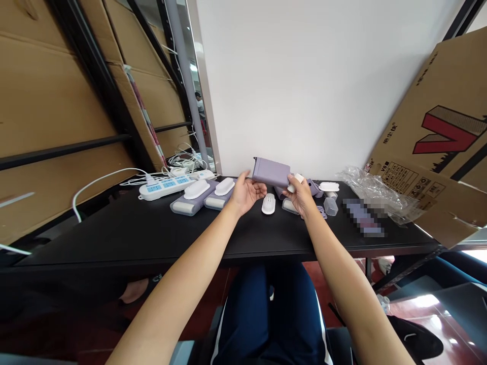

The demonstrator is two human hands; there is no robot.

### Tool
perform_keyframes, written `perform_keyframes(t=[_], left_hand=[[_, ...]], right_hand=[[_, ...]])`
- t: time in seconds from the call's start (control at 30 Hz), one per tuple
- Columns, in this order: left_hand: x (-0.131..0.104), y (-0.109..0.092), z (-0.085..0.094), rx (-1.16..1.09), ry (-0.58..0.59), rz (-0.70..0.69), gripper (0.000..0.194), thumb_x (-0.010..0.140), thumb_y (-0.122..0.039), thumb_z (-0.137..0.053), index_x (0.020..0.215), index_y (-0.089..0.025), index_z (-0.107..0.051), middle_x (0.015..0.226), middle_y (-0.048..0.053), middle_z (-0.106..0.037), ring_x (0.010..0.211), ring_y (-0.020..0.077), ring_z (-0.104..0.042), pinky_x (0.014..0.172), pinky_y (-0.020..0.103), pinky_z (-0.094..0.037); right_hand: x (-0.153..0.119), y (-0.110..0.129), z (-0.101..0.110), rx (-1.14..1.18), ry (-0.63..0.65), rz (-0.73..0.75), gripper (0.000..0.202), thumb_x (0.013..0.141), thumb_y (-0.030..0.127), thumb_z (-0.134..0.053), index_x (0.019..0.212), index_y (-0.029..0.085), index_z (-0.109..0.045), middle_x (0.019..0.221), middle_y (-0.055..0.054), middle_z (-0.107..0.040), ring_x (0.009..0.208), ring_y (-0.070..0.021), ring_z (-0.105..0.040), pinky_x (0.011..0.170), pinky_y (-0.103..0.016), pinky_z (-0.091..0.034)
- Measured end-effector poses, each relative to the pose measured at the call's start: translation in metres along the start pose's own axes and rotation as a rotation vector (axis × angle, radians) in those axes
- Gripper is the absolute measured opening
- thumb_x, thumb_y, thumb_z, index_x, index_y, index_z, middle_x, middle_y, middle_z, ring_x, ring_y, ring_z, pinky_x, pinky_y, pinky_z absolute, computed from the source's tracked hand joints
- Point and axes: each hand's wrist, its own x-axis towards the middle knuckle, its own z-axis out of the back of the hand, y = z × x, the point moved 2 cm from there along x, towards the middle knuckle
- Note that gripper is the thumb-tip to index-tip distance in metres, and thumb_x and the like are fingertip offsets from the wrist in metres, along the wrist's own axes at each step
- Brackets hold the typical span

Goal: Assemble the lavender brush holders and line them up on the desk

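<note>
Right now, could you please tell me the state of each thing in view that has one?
Left hand: open, fingers slightly curled
Right hand: closed on a small white piece
Purple box between the hands: tilted
Two purple boxes at left: lying flat
Slotted white piece: lying slots up
Power strip: plug in it
Clear plastic: crumpled
Cardboard box: tilted
</note>
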Motion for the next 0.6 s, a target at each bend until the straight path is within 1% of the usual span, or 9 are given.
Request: perform_keyframes(t=[0.07, 0.1, 0.13, 0.2, 0.23, 0.33, 0.4, 0.5, 0.6], left_hand=[[-0.002, -0.003, -0.002, 0.056, 0.014, -0.123, 0.073, 0.096, -0.075, -0.025, 0.086, -0.017, -0.068, 0.072, 0.009, -0.068, 0.064, 0.0175, -0.064, 0.060, 0.028, -0.049], [-0.003, -0.003, -0.004, 0.112, 0.004, -0.198, 0.072, 0.095, -0.077, -0.028, 0.095, -0.017, -0.070, 0.079, 0.010, -0.071, 0.071, 0.0183, -0.066, 0.061, 0.027, -0.049], [-0.004, -0.003, -0.005, 0.183, -0.016, -0.274, 0.065, 0.095, -0.074, -0.038, 0.105, -0.019, -0.070, 0.089, 0.009, -0.073, 0.080, 0.0191, -0.068, 0.063, 0.026, -0.049], [-0.006, 0.000, -0.009, 0.332, -0.041, -0.383, 0.045, 0.090, -0.057, -0.065, 0.118, -0.022, -0.067, 0.112, 0.008, -0.073, 0.104, 0.0214, -0.067, 0.074, 0.025, -0.052], [-0.007, 0.003, -0.012, 0.391, -0.031, -0.402, 0.044, 0.084, -0.046, -0.075, 0.120, -0.022, -0.065, 0.119, 0.008, -0.072, 0.113, 0.0231, -0.065, 0.083, 0.027, -0.052], [-0.011, 0.009, -0.018, 0.464, 0.024, -0.385, 0.047, 0.079, -0.036, -0.081, 0.120, -0.022, -0.065, 0.120, 0.008, -0.073, 0.122, 0.0281, -0.063, 0.101, 0.035, -0.050], [-0.015, 0.008, -0.019, 0.498, -0.015, -0.415, 0.043, 0.083, -0.039, -0.076, 0.122, -0.023, -0.064, 0.115, 0.008, -0.074, 0.123, 0.0295, -0.062, 0.105, 0.039, -0.049], [-0.020, 0.000, -0.016, 0.699, -0.209, -0.501, 0.046, 0.088, -0.039, -0.070, 0.130, -0.025, -0.059, 0.121, 0.009, -0.070, 0.132, 0.0302, -0.056, 0.111, 0.042, -0.045], [-0.022, -0.008, -0.013, 1.033, -0.400, -0.639, 0.064, 0.081, -0.028, -0.074, 0.141, -0.025, -0.050, 0.139, 0.013, -0.058, 0.142, 0.0327, -0.044, 0.117, 0.047, -0.038]], right_hand=[[0.000, -0.001, -0.001, 0.102, 0.001, -0.065, 0.039, 0.075, 0.036, -0.083, 0.099, 0.026, -0.054, 0.085, 0.005, -0.067, 0.075, -0.0124, -0.070, 0.055, -0.019, -0.058], [0.000, -0.002, -0.002, 0.152, 0.012, -0.103, 0.035, 0.077, 0.035, -0.082, 0.100, 0.026, -0.056, 0.087, 0.004, -0.069, 0.077, -0.0133, -0.071, 0.054, -0.018, -0.058], [0.000, -0.002, -0.004, 0.191, 0.027, -0.144, 0.032, 0.079, 0.034, -0.080, 0.100, 0.025, -0.057, 0.088, 0.002, -0.070, 0.078, -0.0141, -0.073, 0.052, -0.017, -0.057], [-0.003, -0.003, -0.007, 0.235, 0.070, -0.225, 0.030, 0.080, 0.031, -0.080, 0.101, 0.024, -0.060, 0.089, 0.001, -0.072, 0.077, -0.0147, -0.073, 0.049, -0.016, -0.055], [-0.005, -0.003, -0.008, 0.239, 0.098, -0.259, 0.030, 0.080, 0.030, -0.081, 0.101, 0.023, -0.060, 0.088, 0.001, -0.073, 0.076, -0.0143, -0.073, 0.048, -0.015, -0.055], [-0.011, -0.005, -0.011, 0.183, 0.199, -0.298, 0.033, 0.078, 0.029, -0.083, 0.102, 0.022, -0.061, 0.085, 0.001, -0.071, 0.073, -0.0125, -0.072, 0.049, -0.014, -0.055], [-0.012, -0.005, -0.012, 0.112, 0.214, -0.234, 0.035, 0.077, 0.031, -0.085, 0.099, 0.023, -0.060, 0.085, 0.002, -0.071, 0.075, -0.0122, -0.071, 0.057, -0.018, -0.059], [-0.010, -0.001, -0.007, 0.010, 0.112, -0.034, 0.036, 0.075, 0.038, -0.085, 0.095, 0.024, -0.059, 0.094, 0.002, -0.072, 0.084, -0.0121, -0.070, 0.068, -0.022, -0.061], [-0.006, 0.003, 0.000, -0.114, 0.005, 0.125, 0.037, 0.078, 0.048, -0.080, 0.102, 0.026, -0.064, 0.098, 0.003, -0.070, 0.086, -0.0104, -0.066, 0.061, -0.016, -0.053]])
